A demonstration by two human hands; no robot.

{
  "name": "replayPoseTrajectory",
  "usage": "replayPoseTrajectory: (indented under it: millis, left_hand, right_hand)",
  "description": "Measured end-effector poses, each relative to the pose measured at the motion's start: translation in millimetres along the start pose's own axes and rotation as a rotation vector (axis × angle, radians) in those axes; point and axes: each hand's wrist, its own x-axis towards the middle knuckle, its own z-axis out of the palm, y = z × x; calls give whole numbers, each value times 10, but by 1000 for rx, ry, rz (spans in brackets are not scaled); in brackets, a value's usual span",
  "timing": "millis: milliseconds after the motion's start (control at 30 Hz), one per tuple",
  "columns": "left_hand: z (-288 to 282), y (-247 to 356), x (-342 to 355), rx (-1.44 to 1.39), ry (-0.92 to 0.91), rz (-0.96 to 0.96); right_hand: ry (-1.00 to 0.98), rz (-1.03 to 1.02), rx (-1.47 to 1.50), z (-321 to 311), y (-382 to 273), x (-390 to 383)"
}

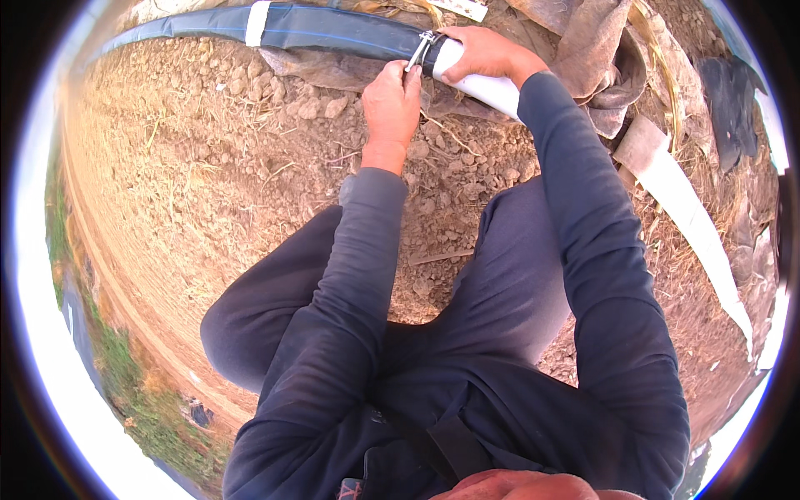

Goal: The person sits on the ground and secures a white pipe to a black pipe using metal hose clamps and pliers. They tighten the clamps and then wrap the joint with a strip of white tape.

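A blue-black flat hose (342, 32) with a thin lighter stripe runs in from the far left. Its right end is fitted over a white pipe (492, 92), with a black band (432, 53) around the joint. My right hand (482, 55) is wrapped over the pipe just right of the band. My left hand (392, 102) pinches a slim silvery metal piece (419, 52) whose upper end meets the joint; whether it is a tool or twisted wire is too small to tell. The fingertips of my left hand are close to the underside of the hose.
A white strip (257, 23) circles the hose farther left. Crumpled brown cloth (596, 50) lies beyond my right hand, near a black plastic scrap (729, 108). One long white band (687, 208) stretches along the right. Dry, cloddy soil (217, 167) with straw surrounds my bent knees.
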Motion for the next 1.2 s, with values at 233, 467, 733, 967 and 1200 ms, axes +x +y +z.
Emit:
replayPoseTrajectory:
  millis: [233, 467, 733, 967, 1200]
  left_hand:
    - [-38, -50, 75, -1370, -382, -994]
    - [-29, -12, 78, -767, -234, -629]
    - [-49, -29, 118, -1389, -410, -944]
    - [-32, -19, 93, -35, -49, -7]
    - [-89, -109, 111, -1624, -488, -995]
  right_hand:
    - [-49, 3, -34, -28, -17, 21]
    - [-16, -4, -3, 5, 5, -6]
    - [-47, 0, -13, 7, 34, 42]
    - [-12, -9, -24, 48, 95, 68]
    - [-10, -19, -31, 85, 144, 144]
